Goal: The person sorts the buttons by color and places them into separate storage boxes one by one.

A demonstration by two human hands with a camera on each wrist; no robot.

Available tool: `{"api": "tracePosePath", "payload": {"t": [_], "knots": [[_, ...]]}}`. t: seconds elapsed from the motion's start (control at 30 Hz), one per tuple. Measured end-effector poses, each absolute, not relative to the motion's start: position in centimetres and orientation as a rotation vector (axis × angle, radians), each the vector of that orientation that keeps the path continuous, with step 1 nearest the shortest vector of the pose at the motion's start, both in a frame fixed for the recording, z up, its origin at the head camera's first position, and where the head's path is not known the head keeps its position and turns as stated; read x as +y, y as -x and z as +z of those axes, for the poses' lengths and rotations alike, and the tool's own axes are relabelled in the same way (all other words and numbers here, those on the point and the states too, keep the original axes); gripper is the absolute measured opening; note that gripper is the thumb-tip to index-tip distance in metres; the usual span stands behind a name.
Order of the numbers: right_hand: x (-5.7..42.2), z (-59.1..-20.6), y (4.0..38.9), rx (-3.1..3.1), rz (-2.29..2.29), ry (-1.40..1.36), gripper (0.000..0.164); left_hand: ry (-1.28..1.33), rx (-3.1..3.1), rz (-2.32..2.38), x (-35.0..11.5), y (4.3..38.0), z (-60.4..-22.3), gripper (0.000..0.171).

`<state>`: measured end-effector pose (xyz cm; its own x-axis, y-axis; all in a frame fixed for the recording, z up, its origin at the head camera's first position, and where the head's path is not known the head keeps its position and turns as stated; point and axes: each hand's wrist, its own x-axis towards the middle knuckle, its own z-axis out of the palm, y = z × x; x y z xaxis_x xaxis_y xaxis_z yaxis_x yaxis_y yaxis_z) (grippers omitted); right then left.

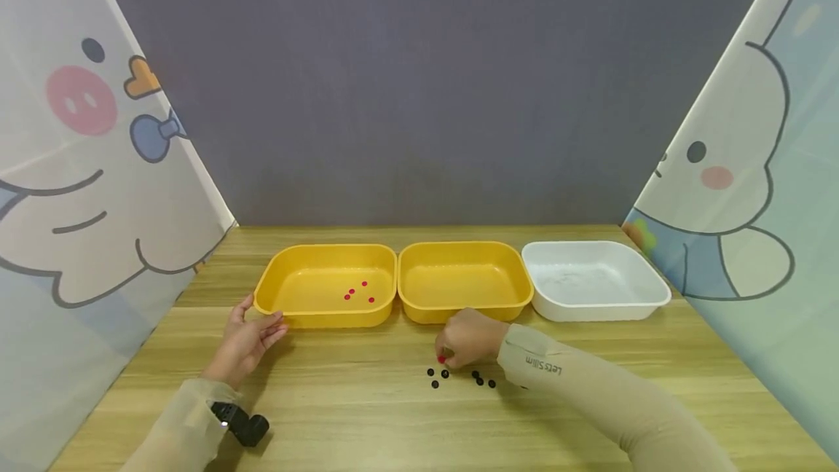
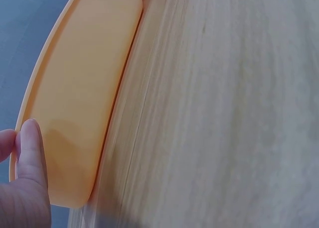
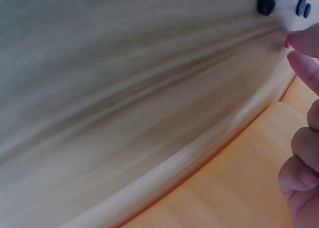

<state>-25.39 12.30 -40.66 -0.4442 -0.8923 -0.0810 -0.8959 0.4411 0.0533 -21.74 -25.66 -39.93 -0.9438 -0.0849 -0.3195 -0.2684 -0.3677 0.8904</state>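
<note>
My left hand [image 1: 244, 344] grips the near left corner of the left yellow tray [image 1: 282, 297]. In the left wrist view its thumb and fingers [image 2: 31, 153] lie on either side of the tray's rim. On the wooden table, in front of the middle yellow tray [image 1: 459, 315], my right hand [image 1: 468, 337] pinches a small red disc [image 3: 287, 42] between thumb and fingertip. Several small black discs [image 1: 435, 384] lie scattered around and below that hand. Inside the left tray, near its right end, are several red discs [image 1: 371, 300] of the same size.
A white tray [image 1: 599, 313] stands at the right end of the row, beside the middle yellow one. Behind the wooden table [image 1: 354, 414] rises a dark grey panel [image 1: 419, 93]. Cartoon-printed sheets [image 1: 79, 188] flank both sides.
</note>
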Motion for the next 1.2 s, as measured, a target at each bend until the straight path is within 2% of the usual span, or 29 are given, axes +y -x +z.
{"api": "tracePosePath", "payload": {"t": [0.7,0.97,1.07,1.2], "knots": [[11.8,-40.9,25.2,2.631,0.266,1.699,0.006,0.473,1.708,2.476,-25.4,21.6,-40.1,0.085],[11.3,-40.6,24.8,2.663,0.448,1.844,0.03,0.356,1.749,2.524,-25.8,21.8,-41.2,0.094],[11.0,-40.6,24.7,2.657,0.466,1.843,0.032,0.343,1.756,2.532,-25.9,21.8,-41.2,0.095],[10.9,-40.4,24.7,2.652,0.479,1.805,0.032,0.432,1.745,2.496,-25.6,21.7,-40.4,0.088]]}}
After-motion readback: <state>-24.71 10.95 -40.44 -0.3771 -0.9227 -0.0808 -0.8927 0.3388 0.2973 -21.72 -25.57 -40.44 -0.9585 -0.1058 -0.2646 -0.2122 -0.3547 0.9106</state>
